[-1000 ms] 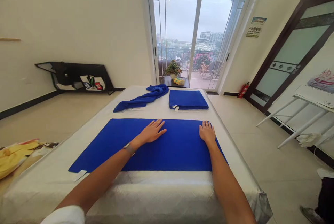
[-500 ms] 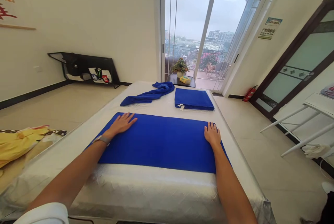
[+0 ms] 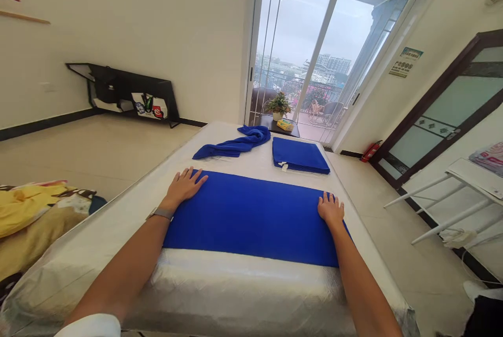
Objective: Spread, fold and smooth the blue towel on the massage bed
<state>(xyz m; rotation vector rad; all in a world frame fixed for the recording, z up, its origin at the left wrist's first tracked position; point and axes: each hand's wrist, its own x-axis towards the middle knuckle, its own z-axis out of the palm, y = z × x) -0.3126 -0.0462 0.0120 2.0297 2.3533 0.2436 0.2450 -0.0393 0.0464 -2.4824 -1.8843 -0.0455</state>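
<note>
A blue towel [image 3: 251, 221] lies flat and smooth as a wide rectangle across the near part of a plastic-covered mattress [image 3: 243, 290]. My left hand [image 3: 186, 186] rests on its far left corner with the fingers spread. On the far right corner lies my right hand [image 3: 330, 208], palm down, its fingers slightly apart. Beyond the flat towel, a neatly folded blue stack [image 3: 301, 154] with white tags sits at the right. A crumpled blue towel [image 3: 236, 143] stretches loosely to the left of that stack.
Yellow and brown bedding [image 3: 43, 216] is heaped left of the mattress. A small dark table [image 3: 296, 130] with a potted plant [image 3: 278, 105] stands by the glass door. At the right are a white-legged table [image 3: 467, 185] and a fire extinguisher [image 3: 370, 151].
The view has shifted, so things sit somewhat differently in frame. The towel's left side now ends nearer my left hand, with less of it showing beyond my wrist. Both hands stay at the far corners.
</note>
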